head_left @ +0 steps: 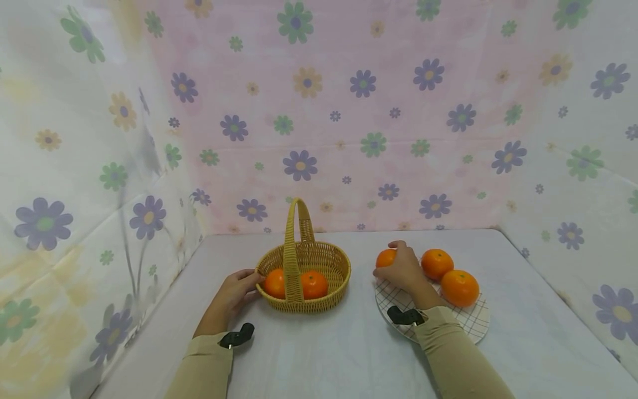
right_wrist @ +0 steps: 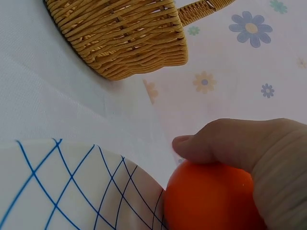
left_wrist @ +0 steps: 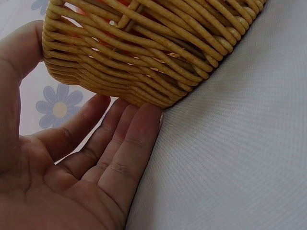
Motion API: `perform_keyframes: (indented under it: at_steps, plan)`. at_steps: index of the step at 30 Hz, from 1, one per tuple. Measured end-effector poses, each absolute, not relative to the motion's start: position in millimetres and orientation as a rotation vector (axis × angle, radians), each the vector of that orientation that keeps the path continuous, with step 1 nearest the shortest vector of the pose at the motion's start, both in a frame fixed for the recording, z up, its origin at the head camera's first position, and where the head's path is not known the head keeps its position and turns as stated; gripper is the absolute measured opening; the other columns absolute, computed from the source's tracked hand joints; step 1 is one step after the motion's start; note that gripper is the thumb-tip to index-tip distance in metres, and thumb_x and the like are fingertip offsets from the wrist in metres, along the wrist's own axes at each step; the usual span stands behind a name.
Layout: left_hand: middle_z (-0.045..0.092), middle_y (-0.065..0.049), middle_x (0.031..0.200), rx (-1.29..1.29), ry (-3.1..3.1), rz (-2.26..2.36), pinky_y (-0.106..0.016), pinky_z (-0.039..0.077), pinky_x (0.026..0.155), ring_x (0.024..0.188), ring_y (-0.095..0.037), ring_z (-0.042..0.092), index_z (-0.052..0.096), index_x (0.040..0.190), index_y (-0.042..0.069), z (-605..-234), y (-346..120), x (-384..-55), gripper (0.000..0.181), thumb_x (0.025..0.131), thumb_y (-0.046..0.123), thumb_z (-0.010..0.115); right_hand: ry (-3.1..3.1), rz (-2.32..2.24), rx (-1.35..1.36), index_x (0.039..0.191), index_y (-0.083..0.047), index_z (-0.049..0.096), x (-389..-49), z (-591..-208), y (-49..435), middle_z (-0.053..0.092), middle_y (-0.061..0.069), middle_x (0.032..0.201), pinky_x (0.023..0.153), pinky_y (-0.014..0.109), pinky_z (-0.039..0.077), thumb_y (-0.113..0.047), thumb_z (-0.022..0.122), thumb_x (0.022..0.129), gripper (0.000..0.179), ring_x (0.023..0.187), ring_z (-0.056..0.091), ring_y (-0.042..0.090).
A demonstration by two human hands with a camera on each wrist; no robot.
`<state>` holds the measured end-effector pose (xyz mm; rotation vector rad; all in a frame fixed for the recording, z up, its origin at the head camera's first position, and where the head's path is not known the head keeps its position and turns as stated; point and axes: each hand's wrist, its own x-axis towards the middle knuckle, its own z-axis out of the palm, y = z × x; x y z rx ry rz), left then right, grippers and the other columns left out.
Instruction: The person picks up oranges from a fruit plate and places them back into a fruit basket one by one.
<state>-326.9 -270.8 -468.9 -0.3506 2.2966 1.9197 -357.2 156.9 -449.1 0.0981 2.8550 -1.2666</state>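
Observation:
A yellow wicker basket (head_left: 344, 277) with a tall arched handle stands on the table, with two mandarins (head_left: 314, 285) inside. My left hand (head_left: 236, 293) holds its left side, the thumb at the rim and the fingertips against the lower woven wall (left_wrist: 124, 72). On the right, my right hand (head_left: 402, 270) grips a mandarin (head_left: 385, 258) at the far left edge of a plate (head_left: 394, 299). In the right wrist view the thumb lies over that mandarin (right_wrist: 206, 196); the other fingers are hidden. Two more mandarins (head_left: 437, 264) (head_left: 460, 288) sit on the plate, right of this hand.
The plate is white with a crossed-line grid, blue in the right wrist view. A white cloth covers the table (head_left: 319, 354), and a strip of it lies between basket and plate. Flower-printed curtains (head_left: 329, 111) enclose the back and both sides.

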Motion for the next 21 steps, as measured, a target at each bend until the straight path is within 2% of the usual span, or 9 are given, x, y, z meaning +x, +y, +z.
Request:
perform_keyframes:
  at_steps: [7, 12, 21]
  plan:
    - [0.055, -0.021, 0.145, -0.328, 2.299, 1.925, -0.047, 0.05, 0.112, 0.124, -0.028, 0.06, 0.054, 0.141, -0.001, -469.9, -271.2, -327.1, 0.058, 0.094, 0.029, 0.07, 2.871, -1.391, 0.108, 0.151, -0.008, 0.035, -357.1, -447.3, 159.0, 0.051, 0.019, 0.139, 0.104, 0.055, 0.053, -0.046, 0.087, 0.077, 0.098, 0.119, 0.057, 0.037]
    - [0.055, -0.021, 0.145, -0.32, 2.296, 1.927, -0.048, 0.05, 0.112, 0.123, -0.028, 0.061, 0.053, 0.141, -0.002, -470.2, -271.2, -327.5, 0.059, 0.094, 0.03, 0.07, 2.865, -1.428, 0.145, 0.154, -0.009, 0.033, -357.4, -444.4, 157.2, 0.052, 0.019, 0.142, 0.107, 0.055, 0.052, -0.054, 0.087, 0.075, 0.105, 0.122, 0.057, 0.037]
    - [0.056, -0.02, 0.144, -0.322, 2.3, 1.928, -0.044, 0.053, 0.109, 0.121, -0.027, 0.062, 0.055, 0.141, -0.001, -470.8, -271.5, -326.8, 0.058, 0.094, 0.029, 0.071, 2.83, -1.499, 0.161, 0.156, -0.011, 0.033, -353.5, -434.6, 153.7, 0.053, 0.016, 0.144, 0.109, 0.054, 0.052, -0.058, 0.088, 0.073, 0.11, 0.124, 0.057, 0.035]
